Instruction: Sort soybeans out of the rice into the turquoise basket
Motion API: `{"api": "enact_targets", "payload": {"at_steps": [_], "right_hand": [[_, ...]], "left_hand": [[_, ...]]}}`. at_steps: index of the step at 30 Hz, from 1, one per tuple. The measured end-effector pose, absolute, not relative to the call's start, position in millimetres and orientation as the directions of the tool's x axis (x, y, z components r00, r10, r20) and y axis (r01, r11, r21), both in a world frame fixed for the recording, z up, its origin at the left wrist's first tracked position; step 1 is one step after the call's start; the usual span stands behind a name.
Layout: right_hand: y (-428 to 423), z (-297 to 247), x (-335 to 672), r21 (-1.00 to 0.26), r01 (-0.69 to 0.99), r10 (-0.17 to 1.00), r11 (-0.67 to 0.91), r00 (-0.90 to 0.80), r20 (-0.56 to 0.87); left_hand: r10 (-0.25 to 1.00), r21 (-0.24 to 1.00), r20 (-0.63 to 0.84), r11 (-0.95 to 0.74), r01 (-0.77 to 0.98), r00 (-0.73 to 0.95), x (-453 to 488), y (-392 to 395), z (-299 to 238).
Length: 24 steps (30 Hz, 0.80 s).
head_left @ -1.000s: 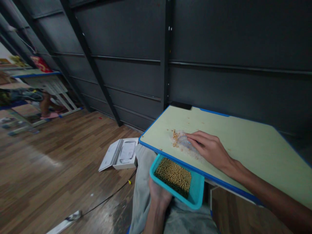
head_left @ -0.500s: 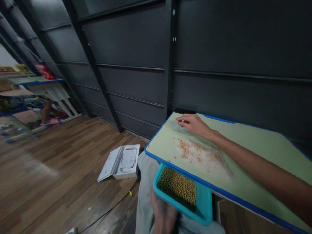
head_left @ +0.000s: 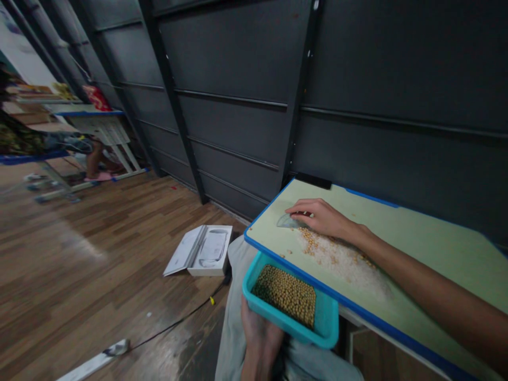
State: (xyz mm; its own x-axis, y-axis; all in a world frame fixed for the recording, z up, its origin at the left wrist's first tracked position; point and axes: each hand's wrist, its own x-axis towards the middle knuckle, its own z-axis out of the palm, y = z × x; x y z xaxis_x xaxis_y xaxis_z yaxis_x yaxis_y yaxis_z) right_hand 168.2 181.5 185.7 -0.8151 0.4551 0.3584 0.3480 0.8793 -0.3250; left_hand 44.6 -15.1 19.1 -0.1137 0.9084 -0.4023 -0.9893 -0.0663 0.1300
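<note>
My right hand [head_left: 322, 217] rests on the pale green desk [head_left: 416, 248], its fingers pressed onto a small clear plastic scraper [head_left: 286, 221] near the desk's far left corner. Just right of it lies a spread of white rice mixed with yellow soybeans [head_left: 337, 256]. Below the desk's blue front edge, my left hand [head_left: 260, 330] holds up a teal tray [head_left: 328, 323] from underneath; the tray is filled with soybeans [head_left: 286, 293]. The left hand's fingers are hidden under the tray.
An open white box [head_left: 202, 250] lies on the wooden floor to the left, with a black cable [head_left: 178, 320] running past it. A dark metal wall [head_left: 357, 79] stands behind the desk. Another person's legs [head_left: 95, 161] show by a far desk.
My right hand moved from the grain pile to the far left corner with the scraper, then drew back a little toward the pile. The tray stays under the edge.
</note>
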Motion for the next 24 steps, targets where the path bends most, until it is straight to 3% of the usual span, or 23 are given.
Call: {"api": "enact_targets", "payload": {"at_steps": [7, 18, 24], "right_hand": [[170.1, 198.9, 146.8, -0.33, 0.29, 0.413, 0.898, -0.815, 0.407], [167.5, 187.2, 80.6, -0.288, 0.166, 0.257, 0.943, -0.915, 0.312], [158.7, 190.0, 104.2, -0.326, 0.19, 0.285, 0.926, -0.919, 0.274]], "left_hand": [[0.926, 0.157, -0.358, -0.065, -0.985, -0.118, 39.4, -14.6, 14.4], [0.928, 0.055, -0.366, -0.057, -0.997, -0.074, 35.2, -12.7, 14.8], [0.939, 0.087, -0.338, -0.032, -0.996, -0.06, 35.2, -13.3, 17.3]]}}
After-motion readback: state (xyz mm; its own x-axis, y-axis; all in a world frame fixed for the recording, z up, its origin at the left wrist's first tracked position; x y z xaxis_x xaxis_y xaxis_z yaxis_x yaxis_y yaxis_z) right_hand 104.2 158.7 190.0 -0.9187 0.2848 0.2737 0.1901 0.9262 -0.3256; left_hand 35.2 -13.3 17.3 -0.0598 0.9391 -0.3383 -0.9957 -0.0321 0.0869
